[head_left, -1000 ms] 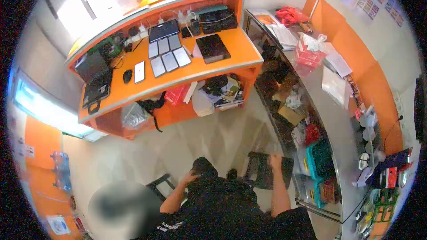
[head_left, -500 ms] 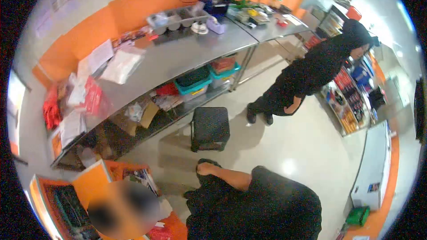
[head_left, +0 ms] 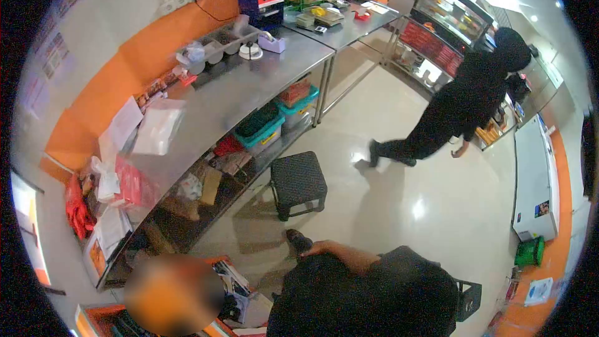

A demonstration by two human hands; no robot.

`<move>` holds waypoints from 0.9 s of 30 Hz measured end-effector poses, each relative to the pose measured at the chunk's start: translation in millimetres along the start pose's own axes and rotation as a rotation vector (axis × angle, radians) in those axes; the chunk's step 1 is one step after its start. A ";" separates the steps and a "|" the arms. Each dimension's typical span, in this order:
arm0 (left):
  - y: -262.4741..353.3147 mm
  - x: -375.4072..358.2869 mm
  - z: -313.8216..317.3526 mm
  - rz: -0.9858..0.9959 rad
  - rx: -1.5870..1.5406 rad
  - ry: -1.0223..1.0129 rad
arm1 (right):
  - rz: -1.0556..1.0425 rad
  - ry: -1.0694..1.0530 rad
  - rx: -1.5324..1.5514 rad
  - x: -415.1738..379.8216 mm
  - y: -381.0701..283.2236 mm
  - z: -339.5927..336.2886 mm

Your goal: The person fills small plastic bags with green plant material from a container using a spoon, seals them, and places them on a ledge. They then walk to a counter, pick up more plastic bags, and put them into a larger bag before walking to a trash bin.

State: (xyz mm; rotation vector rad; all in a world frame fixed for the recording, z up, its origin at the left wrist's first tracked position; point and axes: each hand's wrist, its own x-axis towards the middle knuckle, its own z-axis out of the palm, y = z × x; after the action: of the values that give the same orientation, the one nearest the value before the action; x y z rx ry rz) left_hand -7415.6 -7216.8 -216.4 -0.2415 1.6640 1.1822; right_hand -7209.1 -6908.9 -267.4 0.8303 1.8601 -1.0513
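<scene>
At the bottom of the head view, my right hand point(head_left: 316, 249) rests on the knee of my black trousers, its bare forearm leading from a dark sleeve. Its fingers lie loosely over the cloth, with no object seen in them. A dark shoe point(head_left: 299, 238) shows just past the hand. Nearest beyond it is a black woven-top stool point(head_left: 299, 178) on the floor. My left hand is out of view. At the lower left, an open orange-edged drawer or box point(head_left: 228, 327) holds papers and dark items; a blurred patch hides part of it.
A steel table point(head_left: 218, 106) along the orange wall carries plastic bags, a divided tray point(head_left: 231, 40) and a tape dispenser point(head_left: 272, 42). Teal-rimmed bins point(head_left: 259, 123) sit underneath. A person in black point(head_left: 458, 100) walks near a glass display case point(head_left: 446, 15). At right stands a white chest freezer point(head_left: 530, 178).
My view has turned, bringing the display case more into sight. The person in black has moved right, legs now in mid-stride. My right hand stays on my knee.
</scene>
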 end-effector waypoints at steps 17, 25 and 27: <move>-27.2 -102.3 11.2 0.047 -0.295 0.142 | -0.019 0.040 -0.017 28.6 11.8 -107.0; 15.9 -103.4 37.0 0.058 -0.232 -0.107 | -0.077 0.117 -0.149 68.2 58.2 -116.9; 36.2 -93.1 36.8 0.065 -0.170 -0.188 | -0.097 0.147 -0.165 77.4 68.0 -116.2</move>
State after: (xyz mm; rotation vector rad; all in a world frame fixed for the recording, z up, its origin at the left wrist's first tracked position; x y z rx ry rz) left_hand -7374.9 -7204.4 -118.8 -0.1773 1.4190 1.3546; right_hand -7225.5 -6764.9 -323.3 0.7436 2.0980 -0.9009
